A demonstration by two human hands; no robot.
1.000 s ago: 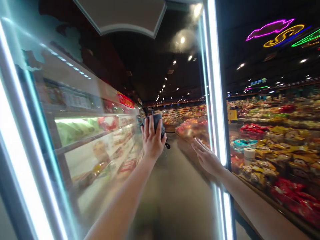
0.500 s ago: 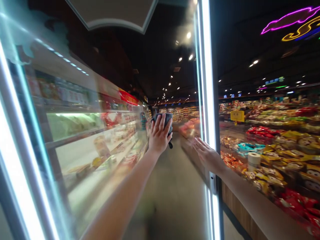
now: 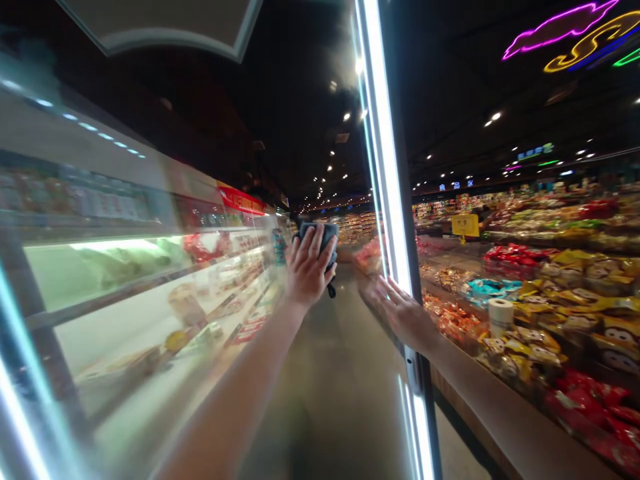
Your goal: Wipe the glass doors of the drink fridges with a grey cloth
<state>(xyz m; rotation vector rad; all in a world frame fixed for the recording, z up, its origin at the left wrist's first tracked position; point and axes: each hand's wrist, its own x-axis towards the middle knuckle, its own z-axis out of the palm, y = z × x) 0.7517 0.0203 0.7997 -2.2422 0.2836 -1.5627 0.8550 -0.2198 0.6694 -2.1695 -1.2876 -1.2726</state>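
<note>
Near the centre of the frame, the left hand (image 3: 306, 270) lies over a dark grey cloth (image 3: 329, 235), its fingers extended and slightly apart on the near side rather than clamped around it. The cloth shows past the fingertips and beside the thumb, and a small black loop (image 3: 331, 291) hangs just below it (whether the loop belongs to the cloth is hard to tell). Both are seen against a clear glass panel (image 3: 345, 380), though the contact with the glass is hidden. Right of centre, the right hand (image 3: 406, 319) is held flat and empty, fingers stretched out and fairly close together, across the bright light strip (image 3: 385, 133) that runs down the panel's side. Whether its palm touches the strip cannot be told. Across the left of the frame are lit shelves (image 3: 200, 287) of packaged goods (much of this area is blurred), with a red sign (image 3: 241, 199) above them. At the right, a display holds yellow packets (image 3: 575, 290), red packets (image 3: 595, 400) and blue packets (image 3: 493, 291), with a white roll (image 3: 501, 317) among them and a yellow sign (image 3: 465, 226) farther back. Neon outlines (image 3: 560, 28) glow at the upper right.
</note>
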